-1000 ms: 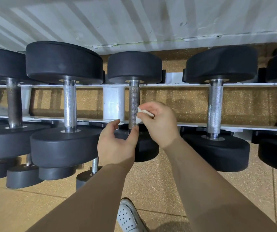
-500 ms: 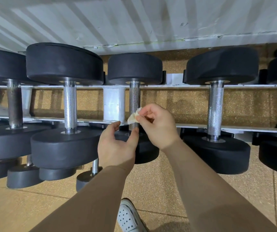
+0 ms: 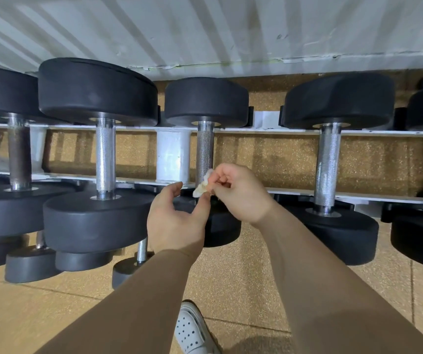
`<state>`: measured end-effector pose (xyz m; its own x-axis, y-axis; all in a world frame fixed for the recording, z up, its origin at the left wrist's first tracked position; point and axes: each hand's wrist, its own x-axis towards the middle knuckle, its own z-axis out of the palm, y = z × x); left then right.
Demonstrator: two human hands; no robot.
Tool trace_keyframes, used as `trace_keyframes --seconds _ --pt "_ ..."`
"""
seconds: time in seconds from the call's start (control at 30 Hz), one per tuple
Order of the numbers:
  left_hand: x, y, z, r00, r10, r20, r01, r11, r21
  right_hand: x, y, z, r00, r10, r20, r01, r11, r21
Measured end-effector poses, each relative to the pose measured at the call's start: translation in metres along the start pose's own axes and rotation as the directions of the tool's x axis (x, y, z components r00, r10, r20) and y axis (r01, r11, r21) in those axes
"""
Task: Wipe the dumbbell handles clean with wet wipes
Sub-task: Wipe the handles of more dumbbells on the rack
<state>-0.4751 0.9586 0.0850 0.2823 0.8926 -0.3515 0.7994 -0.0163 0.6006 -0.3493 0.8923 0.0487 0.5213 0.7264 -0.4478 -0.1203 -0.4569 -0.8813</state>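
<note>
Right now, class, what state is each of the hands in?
Left hand: open, fingers loosely curved, gripping nothing.
Right hand: closed, pinching the wet wipe at the dumbbell handle.

Both arms reach forward; the right grip (image 3: pixel 241 194) pinches a wipe (image 3: pixel 200 189), the left grip (image 3: pixel 175 222) cupped loosely beside it.

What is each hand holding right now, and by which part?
The right hand pinches a crumpled wet wipe by its right edge, at the middle dumbbell handle. The left hand holds nothing.
</note>
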Motion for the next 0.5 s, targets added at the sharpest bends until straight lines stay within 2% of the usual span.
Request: trace_keyframes --seconds 0.13,0.2,0.3,0.4,0.43,0.5 --pt "0.001 -0.003 0.001 1.0 0.003 0.0 -0.003 1.0 0.001 0.029 -0.023 0.001 0.963 -0.046 -0.264 0.075 0.992 0.105" --pt "0.002 -0.003 0.002 1.0 0.014 0.004 -0.013 1.0 -0.005 0.035 -0.026 0.004 0.943 -0.074 -0.325 0.102 0.992 0.07" --pt "0.001 -0.003 0.001 0.999 0.048 -0.001 -0.048 0.999 -0.019 0.021 -0.021 0.005 0.965 -0.124 -0.231 0.11 0.991 -0.07" --pt "0.0 -0.006 -0.001 0.997 0.076 0.008 -0.075 0.992 -0.103 0.003 -0.019 0.0 0.997 -0.066 0.048 0.08 0.919 -0.387" --pt "0.0 -0.008 -0.001 0.996 0.082 0.019 -0.079 0.989 -0.123 -0.002 -0.02 -0.003 0.997 -0.015 0.079 0.05 0.886 -0.461" --pt "0.001 -0.007 -0.002 0.996 0.081 0.028 -0.077 0.988 -0.13 -0.012 -0.028 -0.01 0.999 0.033 -0.018 -0.038 0.884 -0.465"
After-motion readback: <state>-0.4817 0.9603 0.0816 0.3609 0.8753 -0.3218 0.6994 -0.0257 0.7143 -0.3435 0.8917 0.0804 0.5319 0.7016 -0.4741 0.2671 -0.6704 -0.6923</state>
